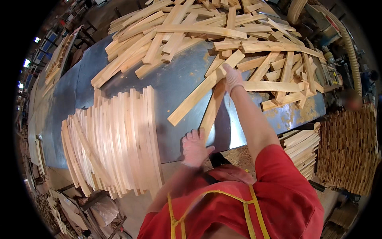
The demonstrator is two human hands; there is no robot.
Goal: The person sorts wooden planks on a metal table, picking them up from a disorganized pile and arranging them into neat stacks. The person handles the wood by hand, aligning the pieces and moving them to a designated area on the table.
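A narrow wooden slat (213, 106) slants across the metal tabletop between my two hands. At its near end my left hand (195, 148), in a pale glove, is closed, with the slat's end between fingers and thumb. My right hand (233, 78), gloved too, is closed at the slat's far end; its palm side is hidden. A lighter slat (195, 96) lies diagonally just left of it, reaching up to my right fingers. Beyond them spreads a loose heap of slats (175, 38). To the left, many slats stand side by side in a row (119, 139), with one lying aslant on top.
The blue-grey metal table (159, 79) carries the heap and the row. Stacked wood (346, 151) stands at the right, beside a smaller pile of pale slats (302, 149). A ribbed hose (350, 51) curves down at the far right. Shavings (236, 159) lie on the floor.
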